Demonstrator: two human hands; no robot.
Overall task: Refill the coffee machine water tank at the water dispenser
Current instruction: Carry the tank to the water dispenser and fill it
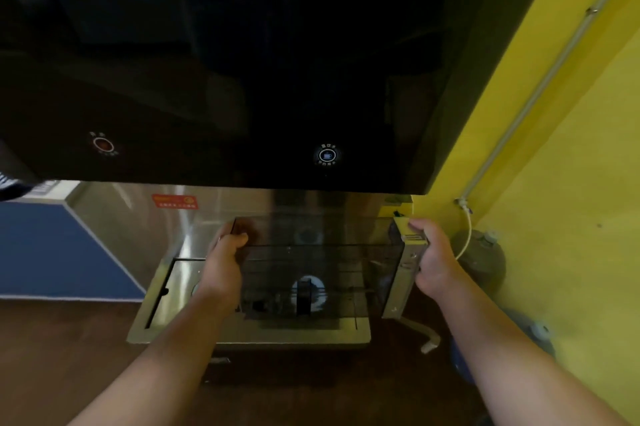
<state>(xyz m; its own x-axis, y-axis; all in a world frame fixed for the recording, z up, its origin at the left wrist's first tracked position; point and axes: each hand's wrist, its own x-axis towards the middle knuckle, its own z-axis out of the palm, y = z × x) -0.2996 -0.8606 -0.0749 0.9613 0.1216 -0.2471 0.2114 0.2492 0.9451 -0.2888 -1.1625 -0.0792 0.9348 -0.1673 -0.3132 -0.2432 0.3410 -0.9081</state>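
A clear, smoke-tinted rectangular water tank [322,266] sits low in the middle of the view, over the steel drip tray [180,318] of the water dispenser [242,62]. My left hand [225,259] grips the tank's left end, thumb over the rim. My right hand [429,259] grips its right end, where a silver panel runs down the side. The dispenser's glossy black front fills the upper view, with a dim red button [103,144] at left and a lit blue cup button [326,155] straight above the tank.
A yellow wall [561,183] with a grey pipe [540,86] stands close on the right. A grey cylinder [481,256] and a blue water bottle [512,342] sit beside the dispenser. A blue panel [52,249] is at left. Dark wooden floor lies below.
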